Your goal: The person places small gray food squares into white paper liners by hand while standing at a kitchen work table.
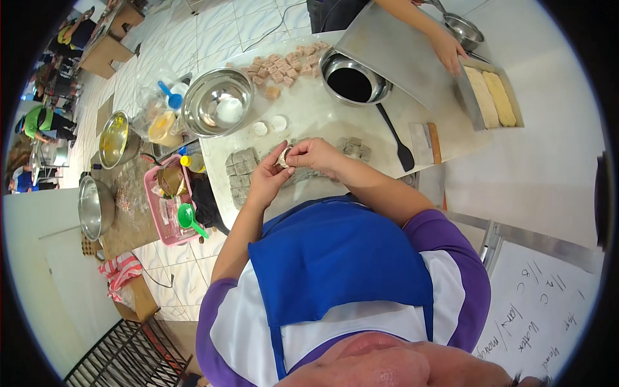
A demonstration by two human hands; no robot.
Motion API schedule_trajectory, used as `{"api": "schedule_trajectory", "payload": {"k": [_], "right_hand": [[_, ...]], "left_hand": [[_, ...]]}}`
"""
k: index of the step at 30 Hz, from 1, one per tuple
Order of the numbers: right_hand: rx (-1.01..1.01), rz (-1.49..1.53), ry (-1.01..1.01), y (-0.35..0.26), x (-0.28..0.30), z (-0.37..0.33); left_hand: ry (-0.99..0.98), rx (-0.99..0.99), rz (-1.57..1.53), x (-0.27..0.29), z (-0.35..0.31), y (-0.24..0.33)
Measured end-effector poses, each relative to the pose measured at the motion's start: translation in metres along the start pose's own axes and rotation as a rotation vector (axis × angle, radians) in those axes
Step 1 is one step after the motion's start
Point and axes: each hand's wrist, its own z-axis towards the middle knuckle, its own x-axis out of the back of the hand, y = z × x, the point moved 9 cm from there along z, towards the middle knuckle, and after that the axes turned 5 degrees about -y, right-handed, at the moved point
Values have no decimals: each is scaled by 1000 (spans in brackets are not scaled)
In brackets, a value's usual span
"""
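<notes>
Between my left hand [267, 179] and my right hand [316, 157] is a small round pale piece [284, 157], tilted up. The fingers and thumbs of both hands close on its edge; its exact kind is too small to make out. Just beyond my hands, two flat white rounds [278, 123] lie on the table [309, 113]. Greyish cut blocks, seemingly dough [241, 169], sit left of my left hand, with more grey blocks [354, 149] beside my right forearm. My hands and arms hide part of these.
Pinkish-brown cubes [284, 67] are spread at the table's far side. A steel bowl with white powder [217, 103], a bowl of dark contents [353, 79], a black spatula [403, 153] and a scraper [425, 143] surround the work area. Another person's hand [446, 50] touches a loaf pan [477, 103].
</notes>
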Motion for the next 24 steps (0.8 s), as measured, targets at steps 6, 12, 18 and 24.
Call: {"api": "schedule_trajectory", "payload": {"k": [6, 12, 18, 24], "right_hand": [[47, 0, 61, 1, 14, -16], [143, -72, 322, -25, 44, -53], [477, 609, 996, -3, 191, -157], [414, 909, 1325, 51, 271, -238]], "left_hand": [[-32, 31, 5, -16, 7, -4], [-18, 18, 0, -19, 14, -10], [60, 10, -187, -18, 21, -7], [60, 10, -349, -29, 26, -16]]}}
